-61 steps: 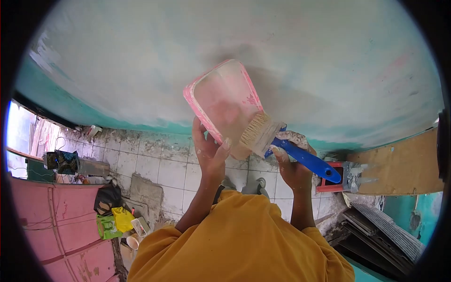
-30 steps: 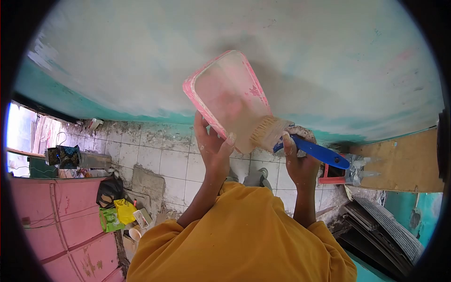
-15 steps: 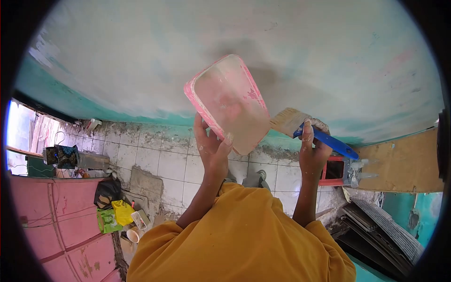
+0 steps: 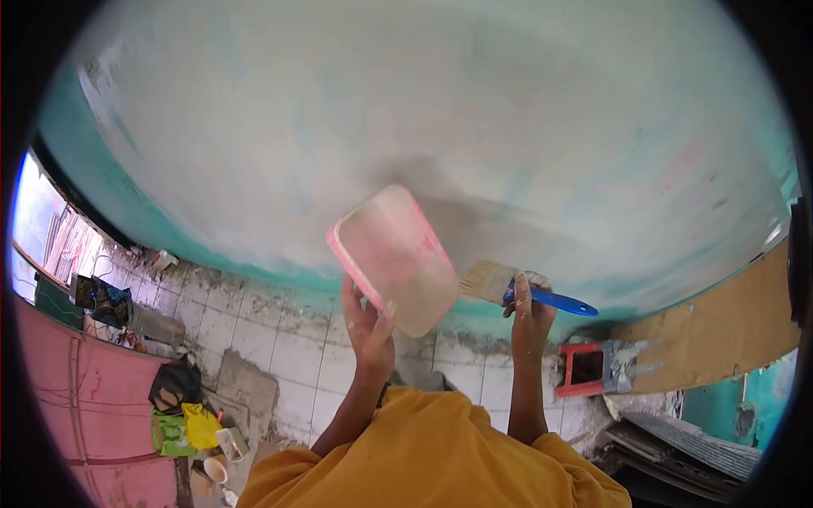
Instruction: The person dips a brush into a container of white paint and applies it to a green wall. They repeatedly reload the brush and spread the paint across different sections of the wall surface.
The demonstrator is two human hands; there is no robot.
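My left hand [image 4: 366, 326] grips the near edge of a pink plastic container [image 4: 391, 256], tilted up in front of the wall. My right hand [image 4: 527, 315] holds a wide paintbrush [image 4: 518, 292] by its blue handle, with the pale bristles pointing left, just clear of the container's right corner. Both hands are speckled with white paint. Behind them stands a whitewashed wall [image 4: 440, 110] with a teal band along its base.
Below lies a dirty tiled floor [image 4: 279, 339]. A red frame stool [image 4: 583, 371] stands at the right beside a brown board [image 4: 720, 326]. Bags and cups [image 4: 190, 415] clutter the left, next to a pink panel [image 4: 68, 398]. Dark sheets [image 4: 677, 449] lie at the lower right.
The brush has come out of the container and now sits to its right. My view has tilted upward, so the hands and container appear lower in the frame.
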